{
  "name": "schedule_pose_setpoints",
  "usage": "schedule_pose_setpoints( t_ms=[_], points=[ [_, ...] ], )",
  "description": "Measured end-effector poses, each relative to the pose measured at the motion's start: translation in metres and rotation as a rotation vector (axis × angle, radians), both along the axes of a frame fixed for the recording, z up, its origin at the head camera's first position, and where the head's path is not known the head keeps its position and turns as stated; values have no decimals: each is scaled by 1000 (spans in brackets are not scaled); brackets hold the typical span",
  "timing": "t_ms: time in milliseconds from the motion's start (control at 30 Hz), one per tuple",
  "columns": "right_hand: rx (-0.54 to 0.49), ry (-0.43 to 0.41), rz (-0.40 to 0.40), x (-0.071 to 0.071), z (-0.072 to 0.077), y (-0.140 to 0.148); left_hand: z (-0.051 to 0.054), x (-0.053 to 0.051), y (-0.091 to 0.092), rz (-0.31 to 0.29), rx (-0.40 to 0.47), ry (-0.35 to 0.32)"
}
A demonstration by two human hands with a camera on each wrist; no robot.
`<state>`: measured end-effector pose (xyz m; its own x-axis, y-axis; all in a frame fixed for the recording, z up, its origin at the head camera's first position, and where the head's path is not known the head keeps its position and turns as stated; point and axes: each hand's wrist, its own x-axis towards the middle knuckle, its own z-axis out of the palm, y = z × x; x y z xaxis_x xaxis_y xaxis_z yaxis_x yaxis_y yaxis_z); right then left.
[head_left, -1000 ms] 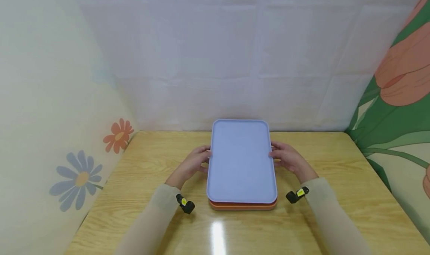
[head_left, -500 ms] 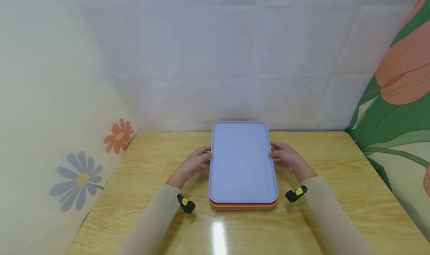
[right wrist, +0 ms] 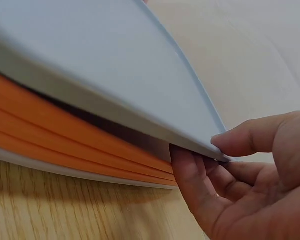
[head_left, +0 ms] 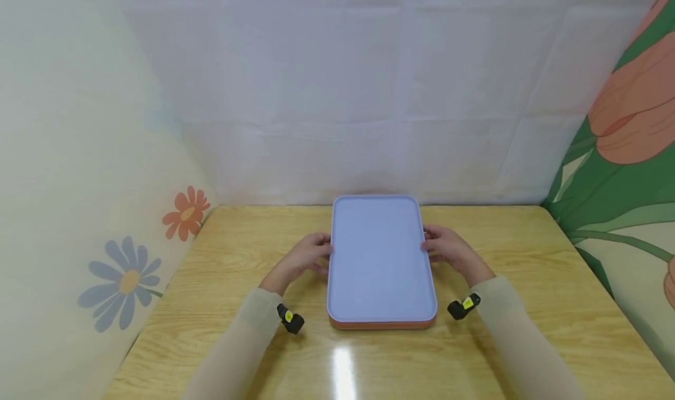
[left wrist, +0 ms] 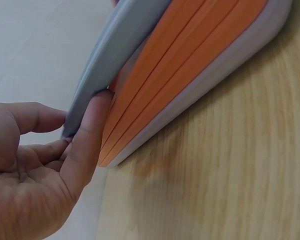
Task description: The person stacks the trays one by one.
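A light blue rectangular tray [head_left: 381, 259] lies over a stack of several orange trays [right wrist: 80, 140], its far part tilted slightly up from them. At the bottom of the stack is a pale tray [left wrist: 210, 82]. My left hand [head_left: 306, 253] pinches the blue tray's left rim, with fingers under it in the left wrist view. On the opposite side, my right hand [head_left: 450, 249] pinches the right rim, thumb on top and fingers beneath. A narrow gap shows between the blue tray and the top orange tray in the right wrist view.
The stack stands on a wood-grain table [head_left: 237, 236], close to a white cloth backdrop [head_left: 306, 95]. Flower-printed panels stand at left and right. A small black camera [head_left: 291, 319] is worn on the left wrist, another black camera [head_left: 463, 307] on the right.
The blue tray's far end has come down toward the stack, and less orange shows at the near edge. Both hands have lowered slightly, still gripping the rims.
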<state>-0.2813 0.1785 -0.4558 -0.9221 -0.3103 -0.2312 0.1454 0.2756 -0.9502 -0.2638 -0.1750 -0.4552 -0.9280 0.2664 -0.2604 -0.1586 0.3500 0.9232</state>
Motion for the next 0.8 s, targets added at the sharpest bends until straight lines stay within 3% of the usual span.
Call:
schedule_pose_setpoints(
  t_ms=[233,433,800],
  points=[
    [133,45,-9,0,-2,-2,1,1,6,8,-72,9],
    [216,35,-23,0,-7,-4,1,3,10,16,-151,6],
    [243,31,-35,3,-10,-2,-4,4,6,-15,-127,18]
  ],
)
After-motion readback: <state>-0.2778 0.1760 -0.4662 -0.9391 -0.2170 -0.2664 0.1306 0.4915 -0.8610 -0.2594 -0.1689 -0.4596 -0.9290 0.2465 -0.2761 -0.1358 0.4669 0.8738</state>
